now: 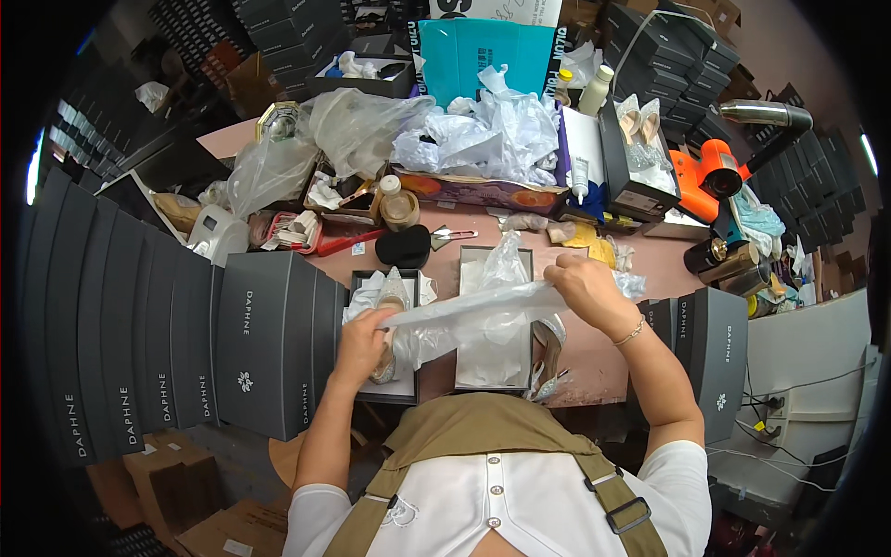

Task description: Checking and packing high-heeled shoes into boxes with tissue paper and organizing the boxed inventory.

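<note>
A thin translucent white wrapping sheet [473, 306] is stretched between my two hands above the table. My left hand [363, 345] pinches its left end, just over an open shoe box [401, 388] in which a glittery silver high-heeled shoe [393, 295] lies on paper. Farther right and higher, my right hand [592, 290] has its fingers closed on the other end. Below the sheet stands a second open box [492, 362] lined with white paper, partly hidden by the sheet. Another heeled shoe [551, 343] rests on the table against that box's right side.
Stacked dark shoe boxes [255, 343] rise at the left, with more boxes [710, 353] at the right. Behind are a carton of crumpled white paper [492, 130], a bottle [397, 200], a black pad [403, 246], snips [453, 234] and an orange heat gun [710, 172].
</note>
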Demonstrator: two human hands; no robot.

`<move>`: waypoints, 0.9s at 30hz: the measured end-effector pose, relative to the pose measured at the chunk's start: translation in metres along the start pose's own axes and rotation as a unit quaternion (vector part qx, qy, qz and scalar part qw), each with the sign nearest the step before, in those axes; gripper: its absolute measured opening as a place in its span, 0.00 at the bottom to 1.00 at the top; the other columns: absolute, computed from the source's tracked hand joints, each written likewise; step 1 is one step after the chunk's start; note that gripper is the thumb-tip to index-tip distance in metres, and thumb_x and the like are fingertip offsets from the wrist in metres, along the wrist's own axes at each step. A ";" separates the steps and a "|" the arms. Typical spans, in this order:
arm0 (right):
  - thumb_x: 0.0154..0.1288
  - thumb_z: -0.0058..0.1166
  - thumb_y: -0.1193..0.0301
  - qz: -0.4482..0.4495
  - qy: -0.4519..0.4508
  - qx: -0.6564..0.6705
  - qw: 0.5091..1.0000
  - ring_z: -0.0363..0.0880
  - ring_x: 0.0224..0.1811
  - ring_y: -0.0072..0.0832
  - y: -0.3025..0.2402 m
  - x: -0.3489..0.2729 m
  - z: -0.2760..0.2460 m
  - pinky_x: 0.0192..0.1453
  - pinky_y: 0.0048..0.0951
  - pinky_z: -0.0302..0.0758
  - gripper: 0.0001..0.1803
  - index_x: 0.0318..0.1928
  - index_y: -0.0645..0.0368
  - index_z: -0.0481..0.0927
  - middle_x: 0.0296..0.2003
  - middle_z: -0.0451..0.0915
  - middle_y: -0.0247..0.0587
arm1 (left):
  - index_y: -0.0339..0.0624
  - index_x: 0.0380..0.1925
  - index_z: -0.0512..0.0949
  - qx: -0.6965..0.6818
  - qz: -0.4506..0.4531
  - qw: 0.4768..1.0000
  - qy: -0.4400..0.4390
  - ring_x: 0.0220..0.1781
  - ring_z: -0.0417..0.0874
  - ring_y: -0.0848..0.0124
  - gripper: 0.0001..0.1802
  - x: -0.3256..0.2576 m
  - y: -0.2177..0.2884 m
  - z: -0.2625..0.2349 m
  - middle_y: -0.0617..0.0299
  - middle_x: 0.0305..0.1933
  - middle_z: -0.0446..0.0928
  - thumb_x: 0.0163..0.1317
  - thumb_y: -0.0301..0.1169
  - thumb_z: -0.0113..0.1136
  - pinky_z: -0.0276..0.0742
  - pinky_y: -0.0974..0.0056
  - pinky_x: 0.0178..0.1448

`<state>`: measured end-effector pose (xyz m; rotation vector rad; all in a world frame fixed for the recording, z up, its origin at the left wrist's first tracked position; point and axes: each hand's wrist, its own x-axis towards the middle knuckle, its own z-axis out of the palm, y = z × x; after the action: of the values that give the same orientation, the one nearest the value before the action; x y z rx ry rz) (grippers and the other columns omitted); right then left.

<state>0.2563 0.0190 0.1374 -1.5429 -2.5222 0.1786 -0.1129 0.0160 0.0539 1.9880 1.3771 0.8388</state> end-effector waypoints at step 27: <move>0.51 0.62 0.68 -0.056 -0.153 0.139 0.977 0.78 0.41 0.47 -0.060 0.039 0.001 0.44 0.42 0.73 0.14 0.36 0.60 0.74 0.33 0.78 0.48 | 0.35 0.34 0.78 0.036 0.098 0.908 -0.405 0.38 0.79 0.52 0.11 0.094 0.089 -0.022 0.47 0.32 0.78 0.53 0.30 0.59 0.73 0.55 0.43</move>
<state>0.1866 0.0263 0.1519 -1.3465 -2.6534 0.7725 -0.0514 0.0804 0.1511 2.1739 0.7311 -0.0169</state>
